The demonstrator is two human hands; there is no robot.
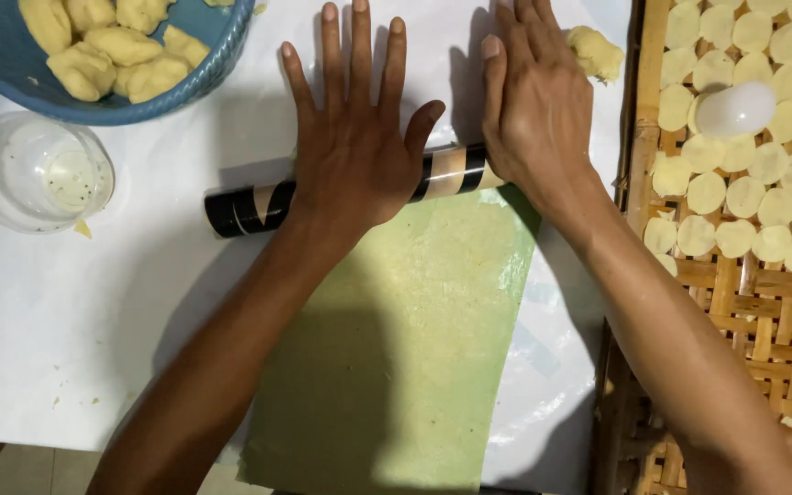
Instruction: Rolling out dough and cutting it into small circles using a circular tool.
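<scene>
**White-covered bench, both palms on the roller**

White-covered bench (66,348) under warm light, woven bamboo tray (781,330) at the right edge, bare floor just visible at lower left. Across the middle, a black-and-tan patterned roller (249,209) lying crosswise at the far end of a thin green sheet of dough (396,367). Left hand (355,151) flat and released, fingers spread, palm pressing on the roller's middle. Right hand (533,105) likewise unclenched, heel bearing down on the roller's right end, fingers pointing away. Nothing gripped, only pressed.

Best done, by the look of it, with even weight through both palms and wrists level, so the sheet keeps one thickness and its edges stay straight; too much on one side likely to skew the roller or thin that edge.

Blue bowl (203,64) of pale yellow dough lumps at upper left, clear glass cup (38,174) beside it. One loose lump (596,53) beyond the right hand. Rows of pale cut rounds (735,197) and a white cutter cap (735,110) on the tray.
</scene>
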